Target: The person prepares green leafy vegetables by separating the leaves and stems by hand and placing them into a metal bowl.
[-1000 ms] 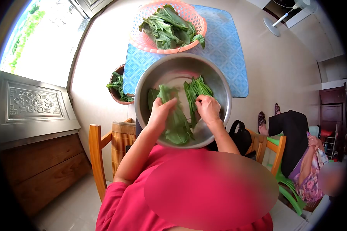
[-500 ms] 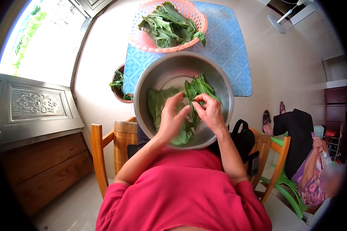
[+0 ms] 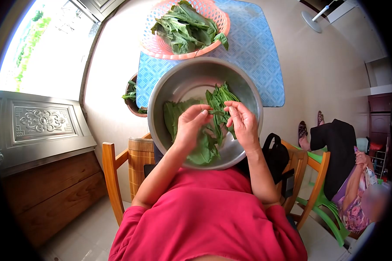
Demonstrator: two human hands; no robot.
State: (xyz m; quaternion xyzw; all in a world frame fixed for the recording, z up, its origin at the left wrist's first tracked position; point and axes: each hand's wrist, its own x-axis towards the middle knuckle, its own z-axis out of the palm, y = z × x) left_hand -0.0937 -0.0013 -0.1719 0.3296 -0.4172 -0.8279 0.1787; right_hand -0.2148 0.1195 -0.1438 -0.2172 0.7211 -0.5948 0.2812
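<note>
A wide steel basin rests against my lap and the table edge. Broad leaves lie in its left and lower part, and a bundle of green stems lies on its right. Over the basin, my left hand pinches one end of a thin green stem. The other end reaches my right hand, whose thumb and forefinger are closed on it. Both hands are above the greens, a short gap apart.
A pink basket of leafy greens stands on the blue-topped table. Below the table's left edge is a brown bucket with greens. Wooden chair parts flank me. Another person sits at the right.
My left hand has left the broad leaves and come up beside my right hand. A thin stem now spans the two hands, raised above the bundle.
</note>
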